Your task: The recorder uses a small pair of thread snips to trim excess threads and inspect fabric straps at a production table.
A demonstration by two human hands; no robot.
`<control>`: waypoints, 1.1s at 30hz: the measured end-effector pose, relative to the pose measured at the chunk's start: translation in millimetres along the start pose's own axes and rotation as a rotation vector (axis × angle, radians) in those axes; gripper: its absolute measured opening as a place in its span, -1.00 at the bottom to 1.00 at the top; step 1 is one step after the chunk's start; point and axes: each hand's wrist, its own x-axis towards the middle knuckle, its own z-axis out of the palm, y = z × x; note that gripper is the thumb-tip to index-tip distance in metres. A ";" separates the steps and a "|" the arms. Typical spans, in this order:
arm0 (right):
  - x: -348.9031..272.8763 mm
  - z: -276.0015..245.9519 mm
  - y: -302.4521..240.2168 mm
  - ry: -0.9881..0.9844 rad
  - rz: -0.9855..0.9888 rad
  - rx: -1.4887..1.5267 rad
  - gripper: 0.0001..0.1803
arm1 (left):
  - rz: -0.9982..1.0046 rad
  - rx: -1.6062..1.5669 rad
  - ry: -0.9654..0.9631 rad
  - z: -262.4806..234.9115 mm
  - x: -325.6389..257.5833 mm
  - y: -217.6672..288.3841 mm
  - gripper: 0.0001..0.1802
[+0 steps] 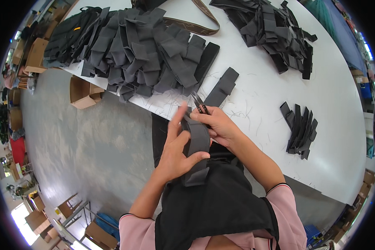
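- The left hand (pixel 177 152) wraps around a dark grey fabric strip (pixel 197 146), thumb pressed across its front and fingers curled behind, index finger pointing up along its edge.
- The right hand (pixel 218 125) closes on the top of the same strip and also grips a small pair of black thread snips (pixel 200 104), blades poking up past the knuckles.
- The strip hangs upright between both hands, just off the near edge of the white counter (pixel 341 137), its lower end dangling over the person's black apron (pixel 212 200).
- Just beyond the snips, two flat black strips (pixel 223 86) lie on the counter, angled away from the hands.
- To the left behind them sprawls a big heap of grey and black strips (pixel 146 54), spilling to the counter's edge.
- A brown patterned webbing strap (pixel 196 27) loops across the top of that heap.
- Far right at the back sits a second black pile (pixel 275 31).
- Nearer on the right, a small fanned stack of black strips (pixel 300 129) lies well apart from the hands.
- Loose threads litter the counter around the work.
- Down on the grey floor at left, an open cardboard box (pixel 84 92) stands beside the counter.
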 end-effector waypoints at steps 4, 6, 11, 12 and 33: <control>-2.5 -9.1 18.5 0.109 -0.286 -0.350 -0.79 | -0.083 0.086 -0.037 2.1 -10.0 -14.3 -0.53; -9.2 -19.2 37.0 0.273 -0.754 -0.744 -0.67 | -0.191 -0.036 0.020 4.1 -12.1 -11.1 -0.50; -62.8 -2.4 34.7 0.343 -0.795 -0.883 -0.60 | -0.283 -0.316 0.075 0.2 -18.2 -22.0 -0.38; -69.0 -4.3 33.8 0.301 -0.773 -0.992 -0.60 | -0.292 -0.331 0.057 -0.5 -17.3 -20.5 -0.35; -74.8 -14.1 36.2 0.328 -0.893 -1.003 -0.75 | -0.316 -0.343 -0.052 -4.4 -10.9 -10.6 -0.28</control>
